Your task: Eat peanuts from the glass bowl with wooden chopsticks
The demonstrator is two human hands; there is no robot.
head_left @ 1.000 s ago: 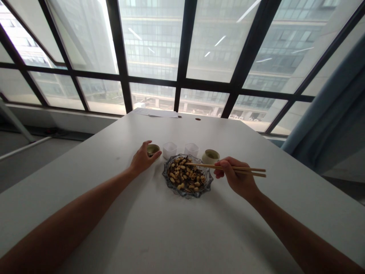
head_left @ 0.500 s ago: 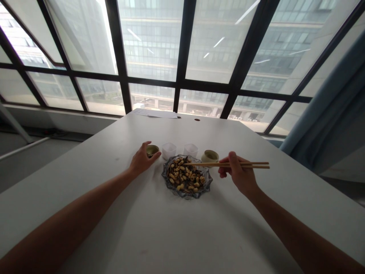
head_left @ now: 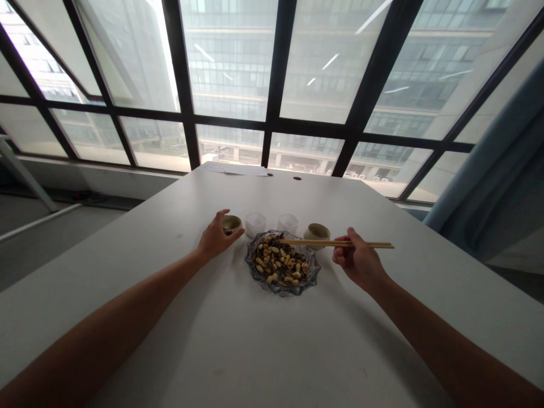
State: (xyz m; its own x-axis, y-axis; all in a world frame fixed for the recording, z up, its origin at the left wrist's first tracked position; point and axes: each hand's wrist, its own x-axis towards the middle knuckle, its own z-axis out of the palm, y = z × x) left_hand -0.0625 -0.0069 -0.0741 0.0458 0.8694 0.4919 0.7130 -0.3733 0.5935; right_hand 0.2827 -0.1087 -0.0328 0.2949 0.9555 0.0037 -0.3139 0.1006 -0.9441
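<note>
From my remote feed, the clear glass bowl w/ scalloped rim [head_left: 314, 273] is my landmark: it sits on the smooth white bench [head_left: 212, 351], heaped w/ a tan-&-dark mix of nuts and seeds [head_left: 278, 264].

My right hand [head_left: 359, 258], R of the bowl, is clamped on two slim straight pale-wood chopsticks [head_left: 297, 242]. They run nearly level & close together, tips at the mix near the bowl's far side; can't tell if they pinch anything.

My left hand [head_left: 216, 239], beyond & L of the bowl, curves round a squat olive-green round cup [head_left: 233, 220]: thumb & fingers apart w/ the cup btwn them, can't tell if they press on it. Some dark bits show inside.

Just beyond the bowl: a translucent white angular pot [head_left: 255, 225] & its look-alike twin [head_left: 288, 223]. Beyond-R of the bowl: a second olive-green cup [head_left: 318, 231], partly behind the sticks.

For good stick work, I'd keep tips even, steepen the angle so they get btwn pcs instead of skimming, & squeeze lightly b/c the seeds look flat, prob. slippery. Lift clear of the bowl's rim before any sideways travel; mind that R-side cup. L fingers: low & steady, cup mouth uncovered.
</note>
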